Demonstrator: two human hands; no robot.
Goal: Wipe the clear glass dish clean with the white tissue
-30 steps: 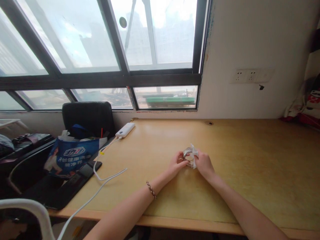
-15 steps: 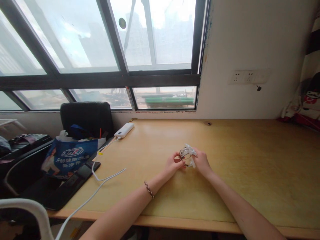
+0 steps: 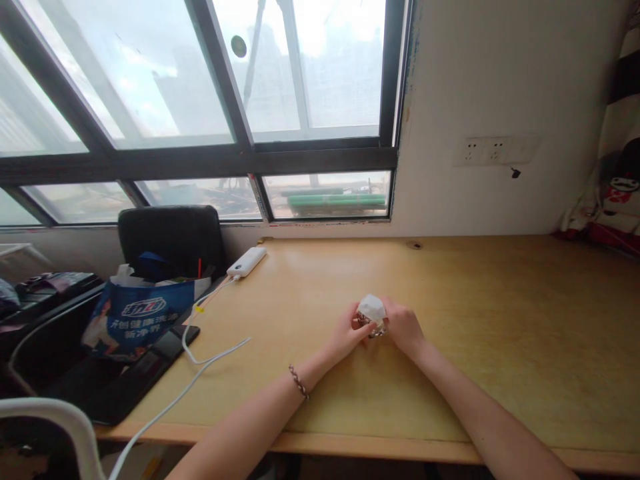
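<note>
My left hand (image 3: 353,328) is closed with thumb and fingers on a small shiny ring-shaped bracelet (image 3: 379,329), held just above the table. A white tissue (image 3: 371,307) covers the bracelet's upper side. From the other side, my right hand (image 3: 403,325) pinches the tissue against the bracelet. The fingers hide much of the bracelet, so its details cannot be made out. A braided bracelet (image 3: 299,382) sits round my left wrist.
The wooden table (image 3: 500,347) stands against a wall and window. A white power bank (image 3: 247,262) with a white cable (image 3: 215,360) lies at its left. Beyond the left edge are a black chair (image 3: 173,233) and a blue bag (image 3: 143,320).
The tissue has spread from the bracelet's right side over its top, hiding the ring's opening. The bracelet appears tilted differently. Both hands stay close together in nearly the same place.
</note>
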